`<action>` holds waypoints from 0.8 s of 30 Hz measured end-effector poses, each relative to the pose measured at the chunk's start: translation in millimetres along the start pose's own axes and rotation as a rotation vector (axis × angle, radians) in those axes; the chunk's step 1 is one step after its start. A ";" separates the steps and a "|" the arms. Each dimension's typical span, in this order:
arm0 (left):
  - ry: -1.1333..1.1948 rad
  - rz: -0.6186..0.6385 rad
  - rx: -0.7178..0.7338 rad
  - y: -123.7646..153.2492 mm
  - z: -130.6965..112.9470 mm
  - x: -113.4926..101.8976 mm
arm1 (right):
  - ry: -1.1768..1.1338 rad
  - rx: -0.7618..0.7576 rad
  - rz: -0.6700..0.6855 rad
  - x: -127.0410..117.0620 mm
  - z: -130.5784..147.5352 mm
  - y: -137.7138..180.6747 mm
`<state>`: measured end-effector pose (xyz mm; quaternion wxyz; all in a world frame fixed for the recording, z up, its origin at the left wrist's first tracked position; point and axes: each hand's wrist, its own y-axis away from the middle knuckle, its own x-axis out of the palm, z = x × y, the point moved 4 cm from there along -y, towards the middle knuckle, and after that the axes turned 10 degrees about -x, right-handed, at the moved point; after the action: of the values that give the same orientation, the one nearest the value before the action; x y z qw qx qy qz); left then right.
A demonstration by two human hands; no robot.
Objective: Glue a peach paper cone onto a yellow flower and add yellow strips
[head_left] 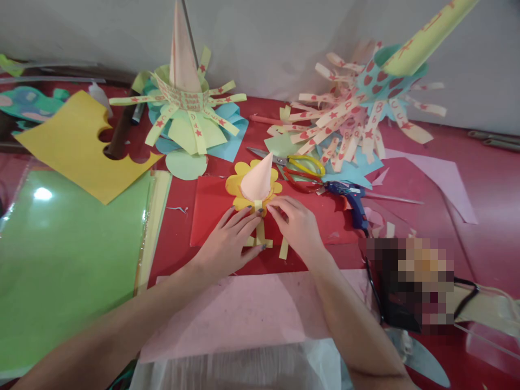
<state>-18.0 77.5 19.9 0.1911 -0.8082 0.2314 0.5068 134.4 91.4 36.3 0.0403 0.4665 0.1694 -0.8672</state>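
A small pale pink paper cone (257,181) stands on a yellow paper flower (233,185) with rounded petals. A pale yellow paper strip (260,228) runs down from the cone's base over the front petals. My left hand (233,238) lies with its fingers stretched out, their tips on the strip and petals and the thumb apart below. The thumb and index finger of my right hand (299,226) are pinched together at the flower's front right edge. Another loose strip (284,248) lies beneath my right hand. A red sheet (207,214) lies under the flower.
Yellow-handled scissors (305,164), red-handled pliers (300,181) and a blue glue gun (352,199) lie to the right. Two tall cone-topped paper pieces with strips (184,81) stand behind. Green sheets (77,260) and a cut yellow sheet (87,146) are at left; pink paper (244,309) lies in front.
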 end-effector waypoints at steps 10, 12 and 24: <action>0.021 0.001 -0.008 -2.4 0.6 -2.6 | -0.061 0.046 0.003 -0.7 -6.7 0.9; 0.049 0.006 -0.003 -2.8 2.0 -3.9 | -0.112 0.072 -0.018 -2.6 -9.2 2.4; 0.163 -0.269 -0.073 -1.6 -2.1 -45.3 | -0.079 0.250 -0.402 -58.0 -41.1 26.9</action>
<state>-32.8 85.8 62.0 0.2084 -0.8767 0.1174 0.4174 205.8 74.6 56.3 -0.1849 0.3903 0.1485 -0.8896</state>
